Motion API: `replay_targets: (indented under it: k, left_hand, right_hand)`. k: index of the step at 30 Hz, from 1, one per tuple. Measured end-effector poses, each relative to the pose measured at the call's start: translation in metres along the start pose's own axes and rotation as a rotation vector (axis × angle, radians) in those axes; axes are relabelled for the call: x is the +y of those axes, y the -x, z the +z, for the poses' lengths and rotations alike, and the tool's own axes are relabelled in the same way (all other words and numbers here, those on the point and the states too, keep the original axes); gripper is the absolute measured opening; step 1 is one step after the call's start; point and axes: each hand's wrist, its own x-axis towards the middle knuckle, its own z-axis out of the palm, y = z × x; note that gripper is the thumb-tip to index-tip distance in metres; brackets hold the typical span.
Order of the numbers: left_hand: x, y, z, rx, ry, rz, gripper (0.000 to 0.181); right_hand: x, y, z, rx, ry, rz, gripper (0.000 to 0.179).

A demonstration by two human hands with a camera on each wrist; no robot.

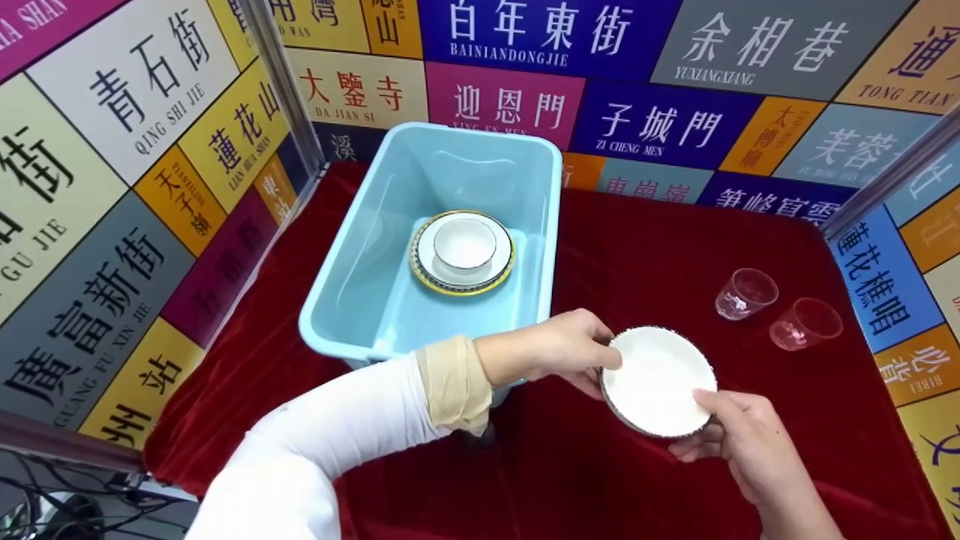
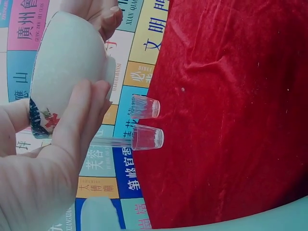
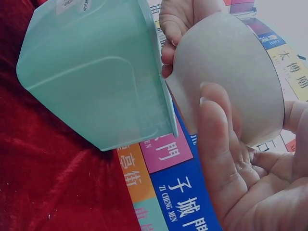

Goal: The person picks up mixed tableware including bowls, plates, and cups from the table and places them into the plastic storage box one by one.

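Both hands hold a white bowl (image 1: 660,381) with a dark patterned rim over the red cloth, to the right of the blue tub. My left hand (image 1: 574,352) grips its left edge, thumb over the rim and fingers underneath. At the lower right edge, my right hand (image 1: 750,439) pinches it the same way. In the left wrist view, the side of the bowl (image 2: 72,57) shows a red flower and a dark band. Its rounded underside faces the right wrist camera, where fingers of my right hand (image 3: 240,168) lie along the wall.
The light blue plastic tub (image 1: 345,300) stands left of the bowl. Inside lie stacked plates (image 1: 491,281), the lowest yellow-rimmed, with a small white bowl (image 1: 465,244) on top. Two clear glasses (image 1: 746,292) (image 1: 806,324) stand on the red cloth (image 1: 637,255) at right. Printed panels surround the table.
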Motion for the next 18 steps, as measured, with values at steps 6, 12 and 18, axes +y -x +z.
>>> replay_targets:
  k: [6, 12, 18]
  left_hand:
    - [0.0005, 0.0002, -0.0006, 0.013, -0.012, 0.002, 0.016]
    - [0.0017, 0.0004, -0.0028, 0.008, -0.027, 0.009, 0.017]
    - [0.0019, -0.0013, -0.0049, 0.014, -0.019, 0.017, 0.016]
  right_hand:
    - [0.0003, -0.001, 0.0004, 0.006, 0.012, -0.001, 0.04]
    - [0.0007, -0.0025, -0.0006, -0.004, 0.029, 0.003, 0.039]
    - [0.0009, -0.0032, 0.0005, 0.0, 0.034, 0.0, 0.041]
